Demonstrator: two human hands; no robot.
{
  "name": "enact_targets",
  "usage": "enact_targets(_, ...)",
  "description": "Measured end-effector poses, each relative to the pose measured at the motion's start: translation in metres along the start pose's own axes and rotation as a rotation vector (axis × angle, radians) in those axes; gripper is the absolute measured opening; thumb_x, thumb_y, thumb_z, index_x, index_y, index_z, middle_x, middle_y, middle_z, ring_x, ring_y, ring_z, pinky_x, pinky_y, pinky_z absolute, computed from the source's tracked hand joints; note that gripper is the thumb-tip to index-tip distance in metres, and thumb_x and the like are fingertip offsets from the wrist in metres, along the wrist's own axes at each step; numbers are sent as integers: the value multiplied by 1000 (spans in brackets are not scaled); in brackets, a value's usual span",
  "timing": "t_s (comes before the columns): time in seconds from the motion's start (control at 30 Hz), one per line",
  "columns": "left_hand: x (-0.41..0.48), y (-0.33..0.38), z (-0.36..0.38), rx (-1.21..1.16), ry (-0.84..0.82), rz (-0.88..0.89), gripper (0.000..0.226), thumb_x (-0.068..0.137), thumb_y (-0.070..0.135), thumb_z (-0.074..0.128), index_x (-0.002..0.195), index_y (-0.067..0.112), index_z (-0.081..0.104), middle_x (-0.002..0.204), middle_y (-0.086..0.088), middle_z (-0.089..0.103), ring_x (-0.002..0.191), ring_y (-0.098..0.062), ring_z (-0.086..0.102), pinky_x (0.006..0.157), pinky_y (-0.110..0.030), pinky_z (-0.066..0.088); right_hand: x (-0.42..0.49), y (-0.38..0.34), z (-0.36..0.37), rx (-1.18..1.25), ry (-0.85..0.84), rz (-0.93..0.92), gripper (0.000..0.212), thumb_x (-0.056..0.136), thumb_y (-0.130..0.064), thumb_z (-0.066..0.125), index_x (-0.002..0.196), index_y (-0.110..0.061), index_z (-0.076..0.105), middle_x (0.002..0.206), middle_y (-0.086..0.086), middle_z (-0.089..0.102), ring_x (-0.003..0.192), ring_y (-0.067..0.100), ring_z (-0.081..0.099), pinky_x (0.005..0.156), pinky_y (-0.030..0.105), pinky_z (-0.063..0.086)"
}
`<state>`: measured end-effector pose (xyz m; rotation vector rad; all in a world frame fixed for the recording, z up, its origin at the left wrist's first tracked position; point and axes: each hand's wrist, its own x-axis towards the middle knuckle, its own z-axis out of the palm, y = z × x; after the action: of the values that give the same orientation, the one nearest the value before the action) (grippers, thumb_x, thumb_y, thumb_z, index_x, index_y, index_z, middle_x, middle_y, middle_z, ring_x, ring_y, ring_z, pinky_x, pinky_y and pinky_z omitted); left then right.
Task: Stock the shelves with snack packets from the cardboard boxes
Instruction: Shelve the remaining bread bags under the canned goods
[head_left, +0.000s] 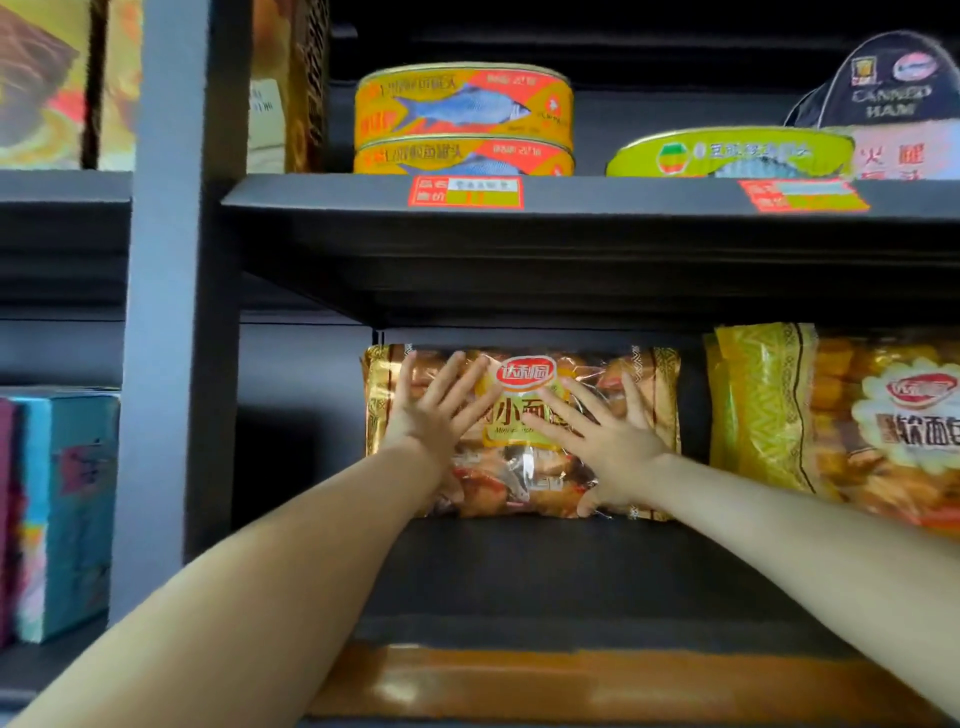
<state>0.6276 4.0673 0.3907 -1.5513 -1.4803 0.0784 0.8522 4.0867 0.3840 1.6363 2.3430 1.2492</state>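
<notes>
Both hands, the left hand (431, 415) and the right hand (613, 441), press flat, fingers spread, on the snack bag (524, 431) standing on the shelf (519, 561). Next, push it back gently.

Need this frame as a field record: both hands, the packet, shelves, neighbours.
left hand: flat and spread, pressing the packet's left half
right hand: flat and spread, pressing its right half
snack packet: gold, upright, label facing out, set back from the front edge
lower shelf: dark, carries the packet
neighbour packets: yellow, to the right, narrow gap between
upper shelf: two stacked fish tins, green tin, ham tin
</notes>
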Motion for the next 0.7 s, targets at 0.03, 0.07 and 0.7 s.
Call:
enact_targets(0.03, 0, 0, 0, -25, -25, 4, 123, 73, 85, 42, 137, 23, -42, 144, -12, -47, 137, -34, -35, 106, -71, -10, 0, 0, -2, 18, -16, -6, 122, 73, -70, 63, 128, -44, -43, 139, -7, -50, 125, 22, -48, 100, 72, -21)
enact_targets(0.07, 0, 0, -1, -44, -48, 14, 122, 73, 85, 42, 139, 24, -41, 145, -11, -46, 138, -34, -34, 108, -71, -5, 0, 1, -4, 39, -37, -18, 122, 74, -68, 64, 128, -44, -42, 139, -7, -50, 126, 22, -47, 100, 72, -21)
enact_targets(0.7, -117, -8, -99, -693, 108, -141, 60, 96, 44, 44, 147, 15, 31, 150, -13, 34, 141, -32, 23, 115, -44, 22, -98, -52, -122, 602, 196, 60, 49, 97, -29, 51, 144, -23, 37, 145, 0, 45, 126, 23, 48, 96, 39, 47)
